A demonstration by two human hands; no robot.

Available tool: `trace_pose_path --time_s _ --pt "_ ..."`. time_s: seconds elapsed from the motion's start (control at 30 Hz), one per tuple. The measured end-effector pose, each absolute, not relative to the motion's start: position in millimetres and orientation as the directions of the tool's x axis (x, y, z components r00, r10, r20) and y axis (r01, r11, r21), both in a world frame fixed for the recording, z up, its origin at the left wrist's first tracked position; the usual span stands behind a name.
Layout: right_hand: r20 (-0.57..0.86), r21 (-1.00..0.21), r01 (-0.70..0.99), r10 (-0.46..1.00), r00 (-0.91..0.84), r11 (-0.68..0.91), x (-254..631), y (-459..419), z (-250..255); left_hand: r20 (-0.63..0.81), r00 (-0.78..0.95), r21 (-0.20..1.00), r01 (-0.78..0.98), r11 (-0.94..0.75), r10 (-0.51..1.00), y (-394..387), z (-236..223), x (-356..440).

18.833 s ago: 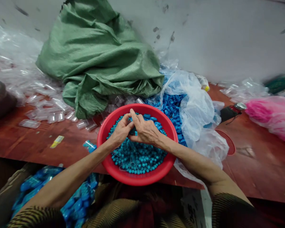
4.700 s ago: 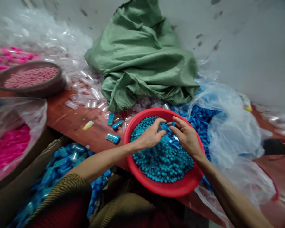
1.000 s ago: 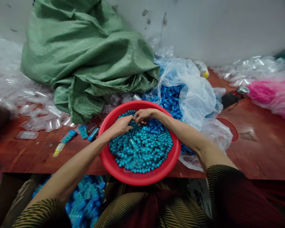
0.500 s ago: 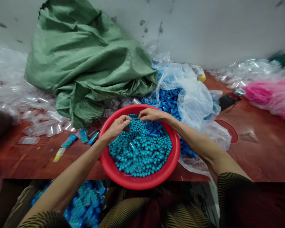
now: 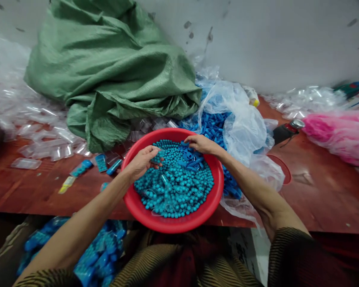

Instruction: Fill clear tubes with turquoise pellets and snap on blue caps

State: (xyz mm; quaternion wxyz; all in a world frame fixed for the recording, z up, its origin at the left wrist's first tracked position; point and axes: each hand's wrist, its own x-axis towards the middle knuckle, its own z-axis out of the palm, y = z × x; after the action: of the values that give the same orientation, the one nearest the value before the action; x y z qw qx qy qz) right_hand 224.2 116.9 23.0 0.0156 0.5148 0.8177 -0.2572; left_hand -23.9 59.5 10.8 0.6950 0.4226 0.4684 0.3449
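Left hand pinches a seemingly uncapped bead case over the red basin; right hand touches blue caps inside, grip unclear. Capped cases lie left of the basin; plentiful turquoise beads remain inside.

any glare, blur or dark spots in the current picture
Head view: white glare flecks the clear plastic cases at left; head view: the pink bundle near the right edge looks soft, while the red basin mid-frame is crisper; head view: below the front edge of the red table, much sinks into shadow.
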Motion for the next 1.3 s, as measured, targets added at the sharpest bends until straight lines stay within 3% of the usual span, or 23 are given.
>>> trace_pose_path --time_s 0.1,0.23,0.37,0.47,0.53,0.63,0.73,0.87,1.0,1.13,1.2,1.3 --pt "-0.230 -0.190 0.819 0.786 -0.574 0.542 226.8 107.2 22.1 -0.349 0.313 0.921 -0.062 0.385 0.883 58.4 11.2 -23.5" --pt "-0.310 0.077 0.744 0.725 -0.615 0.664 222.5 97.4 14.5 -0.319 0.329 0.937 -0.030 0.348 0.889 55.9 13.7 -21.8" --pt "-0.319 0.161 0.703 0.710 -0.628 0.693 216.5 96.3 12.2 -0.313 0.342 0.943 0.005 0.331 0.886 54.0 13.7 -21.1" --pt "-0.185 0.176 0.692 0.714 -0.676 0.701 211.0 97.5 15.7 -0.294 0.349 0.952 0.030 0.303 0.890 54.0 11.4 -20.6" --pt "-0.054 0.109 0.717 0.725 -0.687 0.688 204.2 98.0 18.4 -0.287 0.359 0.957 0.058 0.285 0.888 53.9 10.1 -19.7" --pt "0.090 -0.223 0.763 0.792 -0.604 0.607 188.5 96.9 19.9 -0.293 0.370 0.956 0.096 0.277 0.882 52.9 9.8 -17.4" --pt "0.164 -0.562 0.617 0.805 -0.570 0.551 172.1 92.4 18.4 -0.260 0.355 0.965 0.074 0.251 0.898 51.1 10.5 -14.7" --pt "0.174 -0.795 0.399 0.800 -0.574 0.458 162.1 83.7 13.3 -0.230 0.319 0.971 0.014 0.238 0.919 48.4 9.9 -12.1" --pt "0.043 -0.924 0.314 0.875 -0.483 0.218 161.1 78.8 7.7 -0.218 0.316 0.972 -0.018 0.236 0.923 44.4 9.5 -10.6" --pt "-0.082 -0.969 0.245 0.901 -0.426 0.027 158.9 74.9 9.4 -0.184 0.298 0.977 -0.047 0.207 0.937 39.6 11.5 -9.6" --pt "-0.043 -0.963 0.259 0.911 -0.409 0.071 157.4 70.7 11.5 -0.158 0.275 0.981 -0.063 0.182 0.948 36.9 13.0 -8.0" --pt "0.185 -0.901 0.298 0.900 -0.394 0.315 153.7 61.7 11.2 -0.110 0.209 0.986 -0.104 0.134 0.972 33.6 14.3 -3.6"
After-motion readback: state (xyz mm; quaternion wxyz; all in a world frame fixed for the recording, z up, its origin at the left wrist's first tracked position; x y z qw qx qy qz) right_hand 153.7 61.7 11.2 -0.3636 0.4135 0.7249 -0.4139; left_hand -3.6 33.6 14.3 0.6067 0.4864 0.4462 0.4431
